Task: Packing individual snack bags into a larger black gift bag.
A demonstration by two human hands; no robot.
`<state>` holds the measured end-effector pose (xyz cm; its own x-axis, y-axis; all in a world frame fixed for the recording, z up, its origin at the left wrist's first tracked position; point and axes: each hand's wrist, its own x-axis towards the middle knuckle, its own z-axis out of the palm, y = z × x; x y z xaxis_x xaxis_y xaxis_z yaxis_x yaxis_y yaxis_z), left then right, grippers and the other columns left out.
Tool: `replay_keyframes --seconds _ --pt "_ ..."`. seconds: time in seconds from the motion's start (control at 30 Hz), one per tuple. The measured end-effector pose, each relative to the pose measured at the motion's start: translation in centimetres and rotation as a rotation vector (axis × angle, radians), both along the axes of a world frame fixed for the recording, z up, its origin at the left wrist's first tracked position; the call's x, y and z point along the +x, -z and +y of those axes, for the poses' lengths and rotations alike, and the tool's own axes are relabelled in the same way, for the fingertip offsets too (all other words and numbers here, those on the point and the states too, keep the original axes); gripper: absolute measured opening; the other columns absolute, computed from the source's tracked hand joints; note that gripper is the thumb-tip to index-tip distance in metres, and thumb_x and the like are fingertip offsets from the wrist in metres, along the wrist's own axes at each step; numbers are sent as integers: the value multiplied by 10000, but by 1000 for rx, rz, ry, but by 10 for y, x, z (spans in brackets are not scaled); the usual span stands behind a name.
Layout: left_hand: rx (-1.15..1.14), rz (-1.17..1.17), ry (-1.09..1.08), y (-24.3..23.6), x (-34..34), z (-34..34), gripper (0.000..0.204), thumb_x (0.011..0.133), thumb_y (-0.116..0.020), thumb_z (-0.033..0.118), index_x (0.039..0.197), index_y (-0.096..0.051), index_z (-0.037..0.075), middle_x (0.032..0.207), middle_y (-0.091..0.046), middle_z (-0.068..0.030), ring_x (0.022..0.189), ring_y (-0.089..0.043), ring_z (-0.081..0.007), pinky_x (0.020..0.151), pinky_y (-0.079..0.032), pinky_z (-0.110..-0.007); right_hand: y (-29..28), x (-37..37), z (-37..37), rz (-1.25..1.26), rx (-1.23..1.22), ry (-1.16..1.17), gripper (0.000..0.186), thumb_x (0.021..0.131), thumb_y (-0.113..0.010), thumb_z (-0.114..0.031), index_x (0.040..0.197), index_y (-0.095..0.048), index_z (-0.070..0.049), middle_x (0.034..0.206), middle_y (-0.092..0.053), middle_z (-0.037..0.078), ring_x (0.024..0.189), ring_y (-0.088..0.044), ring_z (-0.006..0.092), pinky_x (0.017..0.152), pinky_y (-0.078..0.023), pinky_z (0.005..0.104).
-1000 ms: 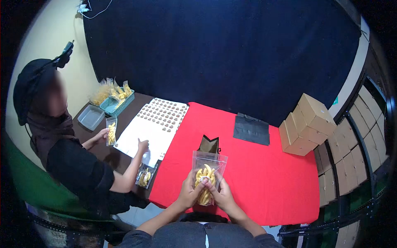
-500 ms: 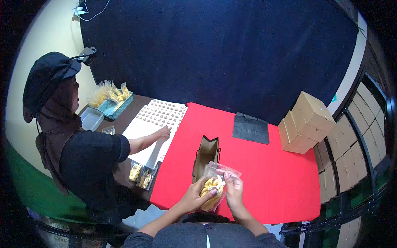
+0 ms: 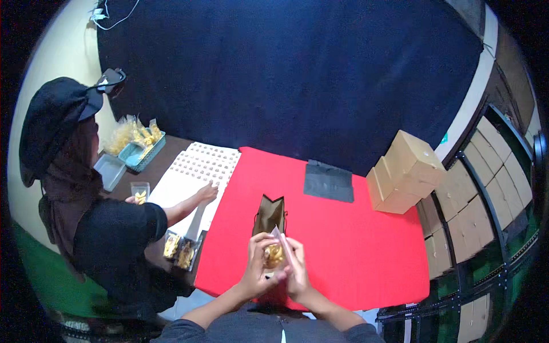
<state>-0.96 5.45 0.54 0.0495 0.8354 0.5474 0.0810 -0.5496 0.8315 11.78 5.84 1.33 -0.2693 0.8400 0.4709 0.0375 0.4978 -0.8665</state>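
A clear pouch of curved yellow snacks (image 3: 273, 254) is tilted nearly edge-on in my two hands, over the front of the red cloth (image 3: 343, 246). My left hand (image 3: 254, 266) grips its left side with curled fingers. My right hand (image 3: 297, 274) is closed on its right side, along the pale upper plastic. Just behind the pouch an open brown paper bag (image 3: 269, 208) with dark handles stands on the cloth, its lower part hidden by my hands.
A co-worker (image 3: 97, 240) at left holds a small pouch (image 3: 140, 192) and reaches over sticker sheets (image 3: 200, 160). Filled pouches (image 3: 177, 248), a teal basket (image 3: 143, 157) and a plastic tray (image 3: 108, 171) share the brown table. Cardboard boxes (image 3: 403, 171) and black bags (image 3: 329, 180) sit at back right.
The pouch has turned from facing me to nearly edge-on, with my hands rotated around it. The co-worker's hand has reached further onto the sticker sheets. The view has shifted slightly.
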Motion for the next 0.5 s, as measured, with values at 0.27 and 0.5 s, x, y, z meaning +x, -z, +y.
replay_keyframes --seconds 0.27,0.5 --pt "-24 -127 89 20 0 13 560 789 -691 308 1196 -428 28 1184 -436 -172 1172 -418 -299 951 -382 -404 4 10 -1 17 -67 19 613 934 -380 -455 1344 -364 1 1263 -355 171 1152 -405 254 976 -334 368" --pt "-92 -249 100 18 -24 -8 244 924 -493 153 1061 -584 -28 1030 -607 -155 975 -578 -222 850 -449 -330 5 15 21 163 -97 133 659 832 -627 -368 1314 -381 8 1186 -450 97 1033 -469 176 911 -394 329"
